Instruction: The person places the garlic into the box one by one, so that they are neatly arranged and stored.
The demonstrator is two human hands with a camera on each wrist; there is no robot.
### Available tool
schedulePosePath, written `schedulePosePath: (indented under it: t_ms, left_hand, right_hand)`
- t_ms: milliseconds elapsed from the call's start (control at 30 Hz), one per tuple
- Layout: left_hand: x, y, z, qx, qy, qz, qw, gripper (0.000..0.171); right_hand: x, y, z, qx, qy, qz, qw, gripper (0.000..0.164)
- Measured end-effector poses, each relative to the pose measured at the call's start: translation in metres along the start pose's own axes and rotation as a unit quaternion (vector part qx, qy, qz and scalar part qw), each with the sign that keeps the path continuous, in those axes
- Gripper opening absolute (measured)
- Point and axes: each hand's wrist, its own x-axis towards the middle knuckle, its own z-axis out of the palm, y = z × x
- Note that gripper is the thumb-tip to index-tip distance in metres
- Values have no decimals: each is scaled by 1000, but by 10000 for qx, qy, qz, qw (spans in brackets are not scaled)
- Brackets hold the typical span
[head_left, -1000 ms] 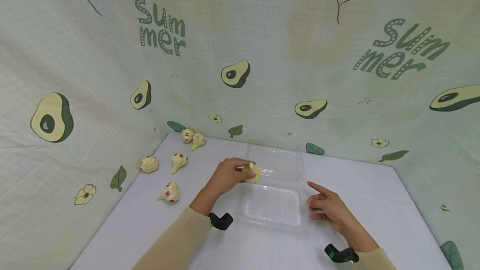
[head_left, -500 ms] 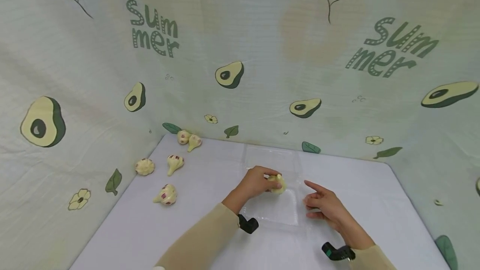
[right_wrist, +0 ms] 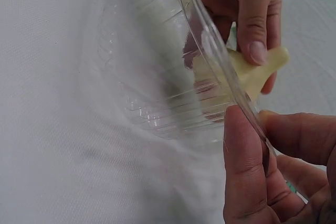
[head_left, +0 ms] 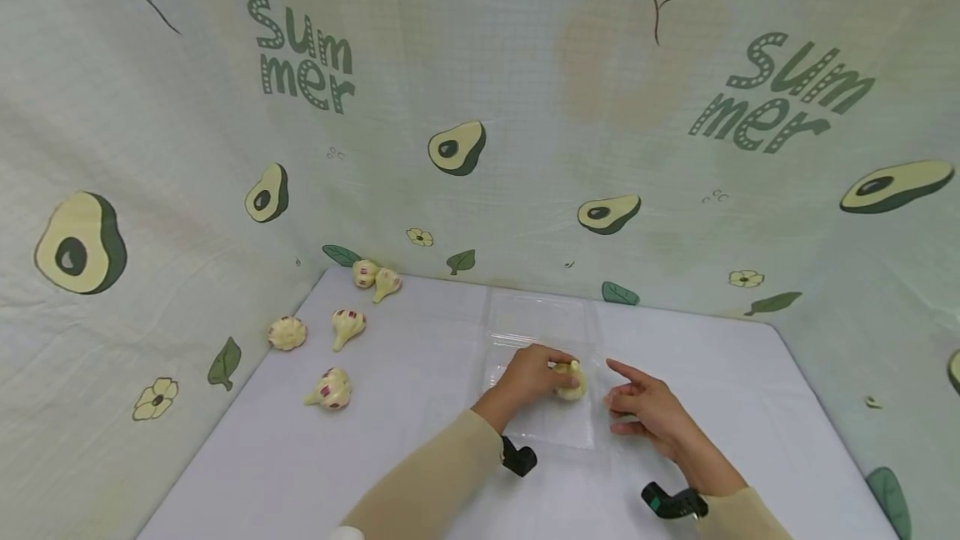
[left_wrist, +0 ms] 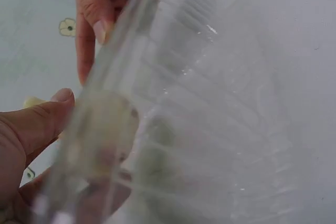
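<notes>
My left hand (head_left: pixel 528 377) pinches a pale garlic bulb (head_left: pixel 572 383) over the base of a clear plastic clamshell box (head_left: pixel 566 435), toward its right side. In the right wrist view the bulb's stem (right_wrist: pixel 275 59) points up past the left thumb, and purple-red patches show through the plastic. Thumb and fingers of my right hand (head_left: pixel 656 411) pinch the box's right rim (right_wrist: pixel 231 74). The left wrist view looks through the box wall, so the bulb (left_wrist: pixel 102 132) appears blurred there. The box's lid (head_left: pixel 540 317) lies folded back behind the base.
Several more garlic bulbs lie at the left of the white table (head_left: pixel 420 340): one nearer bulb (head_left: pixel 331 389), one by the left edge (head_left: pixel 288 333), one bulb (head_left: pixel 348 327) further in, and a touching pair (head_left: pixel 377 277) in the back corner. A printed cloth (head_left: pixel 525 215) walls the sides and back.
My left hand has carried the garlic bulb rightward and toward me, from the box's left back part to over its base. My right hand keeps its place at the rim.
</notes>
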Motion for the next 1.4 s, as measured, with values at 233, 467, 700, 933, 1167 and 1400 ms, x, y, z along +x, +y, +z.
schedulePosePath:
  t_ms: [233,467,700,933,1167,1400]
  left_hand:
    - [-2,1,12,254,217,12,9994,32]
    - [-6,-1,16,542,215,109,9982,32]
    - [-8,-2,16,428,284,246,9984,31]
    - [-6,-2,17,314,250,270,9988,32]
    - [-5,-1,17,762,242,417,9959,36]
    - [-6,-2,18,929,397,632,9929,32]
  right_hand:
    - [0,-1,1,13,14,-2,10000,77]
    - [0,-2,3,8,-29,-26,10000,76]
    - [1,-2,2,27,-62,-61,10000,76]
    - [0,-2,1,12,-59,-40,10000,75]
    - [0,0,0,39,-96,-75,9999,75]
    - [0,2,1,54,-112,-77,9999,75]
